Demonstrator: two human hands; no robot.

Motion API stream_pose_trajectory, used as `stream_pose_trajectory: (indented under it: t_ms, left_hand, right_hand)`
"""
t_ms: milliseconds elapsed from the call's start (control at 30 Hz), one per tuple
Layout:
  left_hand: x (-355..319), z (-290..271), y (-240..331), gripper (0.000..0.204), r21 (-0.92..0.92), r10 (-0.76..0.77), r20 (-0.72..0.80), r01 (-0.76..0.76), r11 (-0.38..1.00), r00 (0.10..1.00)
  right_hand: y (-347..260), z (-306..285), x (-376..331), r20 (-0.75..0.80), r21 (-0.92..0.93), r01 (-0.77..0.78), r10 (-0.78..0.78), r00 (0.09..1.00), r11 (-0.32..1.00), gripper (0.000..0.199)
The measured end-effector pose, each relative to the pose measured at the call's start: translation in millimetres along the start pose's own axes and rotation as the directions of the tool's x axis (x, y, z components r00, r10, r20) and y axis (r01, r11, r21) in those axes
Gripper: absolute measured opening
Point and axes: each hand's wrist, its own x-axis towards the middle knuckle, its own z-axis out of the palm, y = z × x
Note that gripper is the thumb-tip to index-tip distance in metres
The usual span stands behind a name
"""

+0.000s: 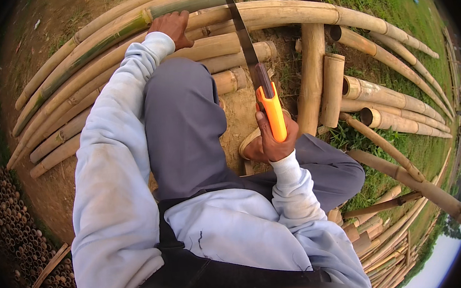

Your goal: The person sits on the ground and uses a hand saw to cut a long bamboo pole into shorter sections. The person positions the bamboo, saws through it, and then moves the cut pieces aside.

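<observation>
Sawing called for a steady pole: the left hand [171, 28] lay curled over a long bamboo pole [285, 14] at upper centre of the frame. The right hand [273, 138] gripped the orange-handled handsaw [254, 69] tightly, blade crossing that pole; long, even strokes would probably have served best.

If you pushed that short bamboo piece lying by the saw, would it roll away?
Probably. The short bamboo piece is round, so a sideways push would likely roll it, though the longer pole beside it might stop it. Its cut end looks hollow, so it is probably light for its size. It looks stiff, not bendy.
</observation>
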Motion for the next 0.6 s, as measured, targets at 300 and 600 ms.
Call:
stream_pose_trajectory:
  t_ms: [300, 600]
  left_hand:
    - [-1.0, 0.5, -1.1, 0.066, 0.018, 0.023, -0.049, -0.022, 1.0, 0.999]
    - [0.0, -9.2, 0.6, 0.067, -0.012, -0.01, 0.004, 0.01, 1.0, 1.0]
  right_hand:
    - [-1.5, -19.0, -26.3, 0.055, -0.105, -0.091, 0.097, 0.994, 0.99, 0.015]
    - [21.3, 23.5, 55.3, 0.048, -0.071, 0.114, -0.111, 0.993, 0.991, 0.022]
